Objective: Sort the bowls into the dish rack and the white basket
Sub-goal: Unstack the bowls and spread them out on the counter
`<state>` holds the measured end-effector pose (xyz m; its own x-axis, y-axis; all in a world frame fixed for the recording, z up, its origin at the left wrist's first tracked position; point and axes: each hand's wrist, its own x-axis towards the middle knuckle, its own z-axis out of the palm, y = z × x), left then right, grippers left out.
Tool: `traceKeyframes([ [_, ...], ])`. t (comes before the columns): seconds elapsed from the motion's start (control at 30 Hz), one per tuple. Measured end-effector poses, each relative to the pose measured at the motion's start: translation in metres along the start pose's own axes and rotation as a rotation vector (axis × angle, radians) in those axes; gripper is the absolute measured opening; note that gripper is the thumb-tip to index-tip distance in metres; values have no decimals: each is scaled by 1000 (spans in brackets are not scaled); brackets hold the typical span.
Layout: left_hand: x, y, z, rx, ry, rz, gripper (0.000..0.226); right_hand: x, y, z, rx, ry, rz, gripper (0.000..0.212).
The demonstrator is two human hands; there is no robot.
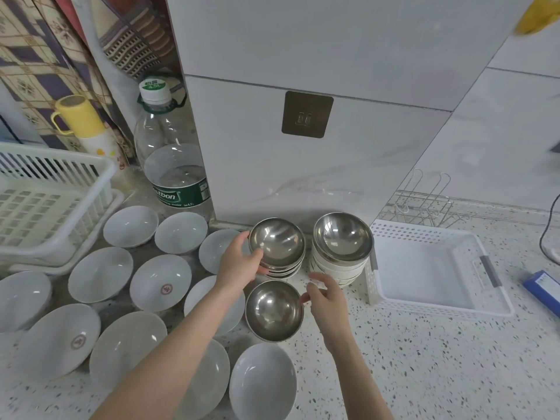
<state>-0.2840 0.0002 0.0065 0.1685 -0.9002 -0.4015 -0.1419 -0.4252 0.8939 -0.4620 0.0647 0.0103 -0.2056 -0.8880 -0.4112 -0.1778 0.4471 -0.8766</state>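
Steel bowls being picked from the stacks, both containers empty.

The dish rack [45, 207] sits at far left, with white bowls [100, 274] spread singly over the bench [439, 359] beside it. The left hand [239, 262] has its fingers [253, 256] curled on the rim of the steel stack [277, 247]; the right hand [327, 301] pinches the edge of a single steel bowl [274, 310], shiny and shallow. A second stack [342, 247] touches the white basket [439, 307] at right. Next, I judge, the single bowl must travel right, clearing that stack.
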Motion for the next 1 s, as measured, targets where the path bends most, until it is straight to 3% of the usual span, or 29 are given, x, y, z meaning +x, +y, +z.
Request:
traceKeyframes([
  [0.3, -19, 9, -28, -234, -19, -27, 48, 14, -17, 10, -100, 11, -27, 13],
  [0.57, -35, -11, -62, -430, 34, -64, 25, 36, -30, 41, -364, 39, -30, 28],
  [0.77, -43, -24, -73, -491, 63, -101, 27, 42, -34, 51, -457, 136, -57, 30],
  [1.0, -55, -32, -87, -500, 66, -138, 30, 39, -46, 51, -511, 112, -33, 34],
])
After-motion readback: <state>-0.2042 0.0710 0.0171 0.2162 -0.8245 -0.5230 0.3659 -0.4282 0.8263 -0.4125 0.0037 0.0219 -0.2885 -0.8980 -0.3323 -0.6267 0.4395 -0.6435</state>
